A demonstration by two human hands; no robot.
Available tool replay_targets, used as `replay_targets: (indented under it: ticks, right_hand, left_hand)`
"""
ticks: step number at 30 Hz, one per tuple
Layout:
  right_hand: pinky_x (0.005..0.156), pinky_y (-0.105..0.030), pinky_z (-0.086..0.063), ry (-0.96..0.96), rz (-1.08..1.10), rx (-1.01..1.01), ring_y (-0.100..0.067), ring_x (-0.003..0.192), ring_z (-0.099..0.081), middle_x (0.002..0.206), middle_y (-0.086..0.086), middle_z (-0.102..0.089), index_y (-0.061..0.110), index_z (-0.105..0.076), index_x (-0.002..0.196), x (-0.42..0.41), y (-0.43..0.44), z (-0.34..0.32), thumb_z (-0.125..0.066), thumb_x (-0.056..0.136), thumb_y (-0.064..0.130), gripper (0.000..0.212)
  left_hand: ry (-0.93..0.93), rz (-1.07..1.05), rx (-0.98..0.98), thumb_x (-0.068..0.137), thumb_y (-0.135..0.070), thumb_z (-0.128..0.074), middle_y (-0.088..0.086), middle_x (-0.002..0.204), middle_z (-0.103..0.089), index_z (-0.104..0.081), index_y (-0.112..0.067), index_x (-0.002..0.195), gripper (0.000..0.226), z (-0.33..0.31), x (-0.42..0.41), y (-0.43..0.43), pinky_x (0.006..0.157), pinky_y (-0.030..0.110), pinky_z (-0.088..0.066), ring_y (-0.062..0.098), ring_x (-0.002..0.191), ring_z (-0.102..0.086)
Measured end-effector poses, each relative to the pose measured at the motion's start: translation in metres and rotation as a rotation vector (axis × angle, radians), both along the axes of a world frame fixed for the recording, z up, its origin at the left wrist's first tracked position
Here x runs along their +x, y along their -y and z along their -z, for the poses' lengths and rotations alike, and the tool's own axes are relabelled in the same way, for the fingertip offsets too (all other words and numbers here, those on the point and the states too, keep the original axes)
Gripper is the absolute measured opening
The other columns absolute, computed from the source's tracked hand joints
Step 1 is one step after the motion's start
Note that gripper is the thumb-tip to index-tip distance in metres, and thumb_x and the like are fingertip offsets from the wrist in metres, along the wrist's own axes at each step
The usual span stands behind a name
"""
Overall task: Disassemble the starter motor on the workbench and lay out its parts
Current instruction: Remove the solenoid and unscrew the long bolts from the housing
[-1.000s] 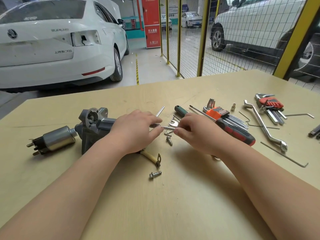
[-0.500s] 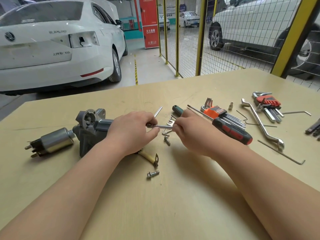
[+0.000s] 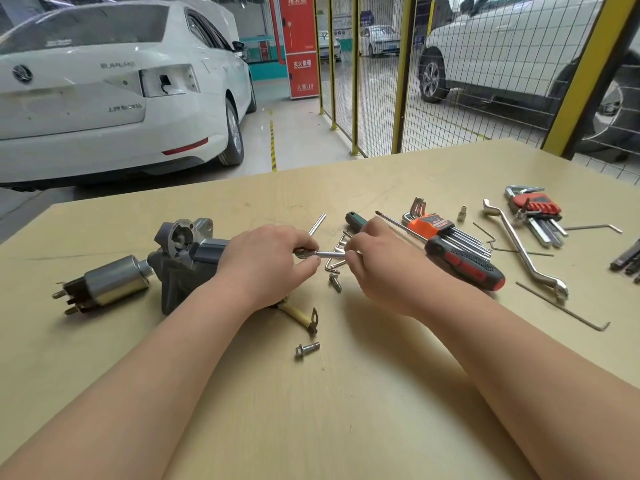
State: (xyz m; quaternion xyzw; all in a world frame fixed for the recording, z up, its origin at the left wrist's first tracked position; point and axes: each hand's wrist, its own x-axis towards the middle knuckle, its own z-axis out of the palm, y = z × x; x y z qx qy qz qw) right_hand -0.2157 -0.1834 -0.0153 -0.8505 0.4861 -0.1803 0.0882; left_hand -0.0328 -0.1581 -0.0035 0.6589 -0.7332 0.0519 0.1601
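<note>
The grey starter motor [image 3: 187, 258] lies on its side at the left of the wooden workbench [image 3: 346, 393]. My left hand [image 3: 266, 265] rests over its right end and grips it. A thin silver through bolt [image 3: 329, 253] sticks out sideways from under that hand, and my right hand [image 3: 377, 265] pinches its free end. The silver solenoid [image 3: 107, 284] lies at the motor's far left, its terminals pointing left. A cream-sleeved lead with a ring terminal [image 3: 301, 315] trails from beneath the motor.
Two loose bolts [image 3: 306, 349] [image 3: 334, 282] lie near my hands, with a silver rod [image 3: 317, 224] behind. A red-black screwdriver [image 3: 460, 261], a hex key set in an orange holder [image 3: 433, 226], a red-holder set [image 3: 533, 209], an offset wrench [image 3: 526, 251] and loose hex keys sit right.
Both hands hold almost the same pose around the thin bolt. The camera has shifted slightly; nothing on the bench has moved.
</note>
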Motion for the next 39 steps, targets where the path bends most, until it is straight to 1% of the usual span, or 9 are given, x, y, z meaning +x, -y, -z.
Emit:
replay_targets:
  ticks: [3,6,12,16,22,28,33,36,39]
  right_hand:
    - [0.071,-0.034,-0.044,-0.064,-0.022,-0.061,-0.021,0.083,-0.049,0.113,-0.004,-0.046,0.011,-0.060,0.100,-0.001,0.001,-0.001,-0.039,0.099,0.022,0.024]
    - [0.066,-0.037,-0.050,-0.078,-0.020,-0.140,-0.019,0.077,-0.047,0.110,0.000,-0.046,0.016,-0.060,0.100,-0.002,-0.002,-0.005,-0.041,0.098,0.027,0.022]
    - [0.064,-0.042,-0.050,-0.051,0.008,-0.113,-0.029,0.075,-0.056,0.110,0.000,-0.043,0.018,-0.051,0.102,0.001,-0.003,-0.006,-0.046,0.094,0.023,0.010]
    - [0.071,-0.037,-0.049,-0.016,-0.005,-0.073,-0.027,0.080,-0.058,0.118,-0.002,-0.041,0.013,-0.055,0.109,0.002,-0.003,-0.002,-0.045,0.096,0.029,0.023]
    - [0.062,-0.037,-0.049,-0.117,-0.029,-0.168,-0.025,0.074,-0.055,0.110,-0.002,-0.045,0.011,-0.060,0.094,0.002,-0.004,-0.005,-0.043,0.097,0.018,0.018]
    - [0.042,-0.029,-0.027,-0.225,0.044,-0.209,-0.027,0.062,-0.050,0.107,-0.001,-0.042,0.016,-0.048,0.099,0.007,0.000,-0.002,-0.048,0.093,0.017,0.006]
    - [0.059,-0.037,-0.043,-0.112,-0.007,-0.197,-0.032,0.075,-0.056,0.114,-0.006,-0.040,0.013,-0.046,0.112,0.009,-0.001,-0.002,-0.052,0.093,0.024,0.023]
    - [0.071,-0.033,-0.032,-0.156,-0.027,-0.211,-0.029,0.088,-0.052,0.117,-0.008,-0.041,0.011,-0.053,0.113,0.008,0.000,0.002,-0.044,0.096,0.032,0.028]
    - [0.073,-0.031,-0.030,-0.176,-0.045,-0.278,-0.026,0.093,-0.046,0.114,-0.007,-0.043,0.010,-0.058,0.103,0.008,0.003,0.003,-0.043,0.096,0.019,0.019]
  left_hand:
    - [-0.032,0.002,-0.020,0.084,-0.051,-0.052,-0.020,0.097,-0.061,-0.063,-0.041,0.099,0.021,0.001,0.000,0.000,0.068,0.028,-0.038,0.006,0.094,-0.053]
    - [-0.057,0.006,-0.029,0.082,-0.051,-0.055,-0.019,0.095,-0.055,-0.059,-0.040,0.093,0.016,0.001,0.001,-0.001,0.067,0.028,-0.034,0.006,0.089,-0.053]
    - [0.126,0.027,0.055,0.086,-0.057,-0.046,-0.019,0.115,-0.054,-0.050,-0.041,0.122,0.039,-0.002,0.000,0.002,0.074,0.028,-0.033,0.009,0.109,-0.049]
    - [0.108,-0.009,0.042,0.085,-0.058,-0.046,-0.017,0.114,-0.060,-0.051,-0.041,0.124,0.042,0.001,0.000,0.002,0.076,0.029,-0.033,0.011,0.110,-0.049]
    - [0.124,-0.024,0.039,0.085,-0.058,-0.046,-0.016,0.108,-0.064,-0.054,-0.039,0.119,0.040,0.000,0.000,0.004,0.077,0.031,-0.031,0.014,0.102,-0.055]
    - [0.102,-0.045,0.026,0.084,-0.056,-0.045,-0.018,0.091,-0.062,-0.058,-0.038,0.105,0.031,0.001,0.000,0.004,0.067,0.029,-0.030,0.012,0.086,-0.054]
    - [0.093,-0.043,0.019,0.084,-0.055,-0.044,-0.018,0.089,-0.062,-0.059,-0.039,0.101,0.028,0.001,0.001,0.003,0.067,0.029,-0.030,0.011,0.083,-0.052]
    - [0.087,-0.043,0.019,0.083,-0.055,-0.044,-0.018,0.090,-0.062,-0.059,-0.039,0.100,0.028,0.002,0.001,0.004,0.068,0.029,-0.030,0.011,0.087,-0.055]
    - [0.078,-0.040,0.017,0.083,-0.055,-0.046,-0.018,0.091,-0.063,-0.058,-0.039,0.100,0.027,0.002,0.002,0.004,0.069,0.029,-0.029,0.012,0.089,-0.055]
